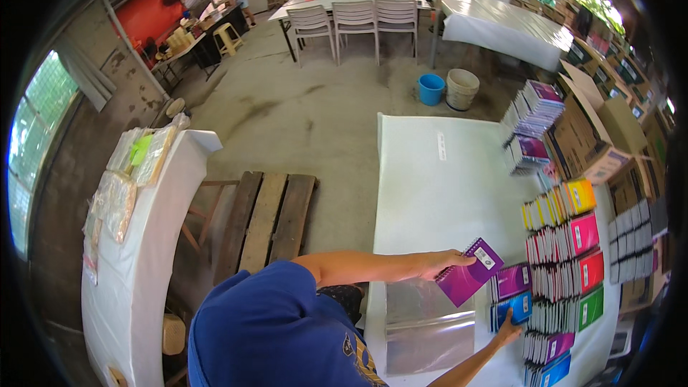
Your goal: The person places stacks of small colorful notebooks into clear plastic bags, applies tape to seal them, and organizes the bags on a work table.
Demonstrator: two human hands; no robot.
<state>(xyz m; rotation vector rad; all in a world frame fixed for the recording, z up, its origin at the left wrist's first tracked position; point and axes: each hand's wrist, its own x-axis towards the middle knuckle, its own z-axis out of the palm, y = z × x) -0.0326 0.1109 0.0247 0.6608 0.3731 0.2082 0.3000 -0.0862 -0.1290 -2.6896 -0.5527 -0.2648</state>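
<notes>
My left hand (450, 262) is closed on the edge of a purple spiral notebook (469, 281), thumb on its cover, and keeps it tilted above the white table. Lower and to the right, my right hand (509, 328) grips the near edge of a blue spiral notebook (517, 309) on top of a short stack. Just behind that stack is a small stack of purple notebooks (510, 281). Under my arms lie clear plastic sheets (430, 330), flat on the table.
Rows of yellow (577, 196), pink (584, 231), red (589, 269) and green notebooks (590, 308) line the table's right side. More notebook stacks (534, 111) and an open cardboard box (591, 132) stand at the far right. A wooden pallet-like bench (265, 218) is to the left.
</notes>
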